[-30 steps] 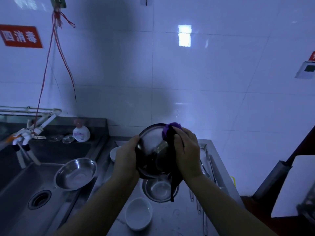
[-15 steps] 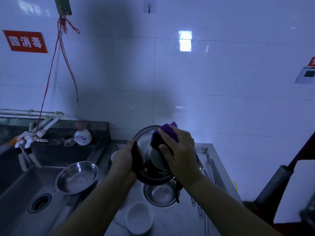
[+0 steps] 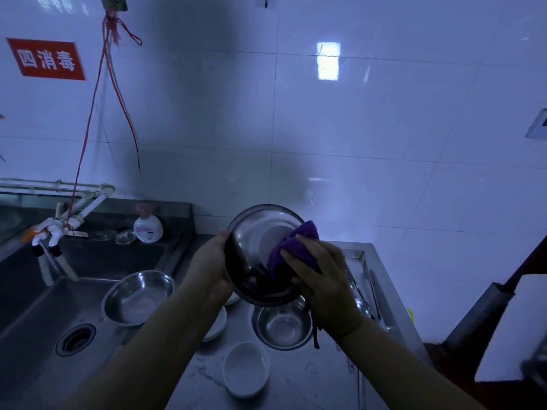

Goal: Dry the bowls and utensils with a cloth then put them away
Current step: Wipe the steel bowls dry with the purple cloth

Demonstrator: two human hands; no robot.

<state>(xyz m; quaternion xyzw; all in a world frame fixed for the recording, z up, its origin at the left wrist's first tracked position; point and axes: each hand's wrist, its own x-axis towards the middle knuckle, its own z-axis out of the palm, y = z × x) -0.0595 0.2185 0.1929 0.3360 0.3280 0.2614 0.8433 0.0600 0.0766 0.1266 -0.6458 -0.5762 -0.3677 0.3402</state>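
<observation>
Gripping the bowl [image 3: 254,255] by its rim with my left hand [image 3: 211,267], tilted above the worktop [image 3: 299,380], I press the cloth [image 3: 291,247] inside it, right hand [image 3: 322,279] fingers curled round the cloth

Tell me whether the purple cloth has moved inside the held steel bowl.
Yes. The purple cloth slid from the steel bowl's top rim down to its right side.

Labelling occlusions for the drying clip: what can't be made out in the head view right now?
- Round steel bowl held up: lower right rim hidden by the purple cloth and right hand.
- Left hand: fingers hidden behind the bowl.
- Shallow white dish: mostly covered by the left forearm.
- Steel utensils on the counter: dark, partly behind the right hand; count unclear.
- White board: cut by the right edge.
</observation>
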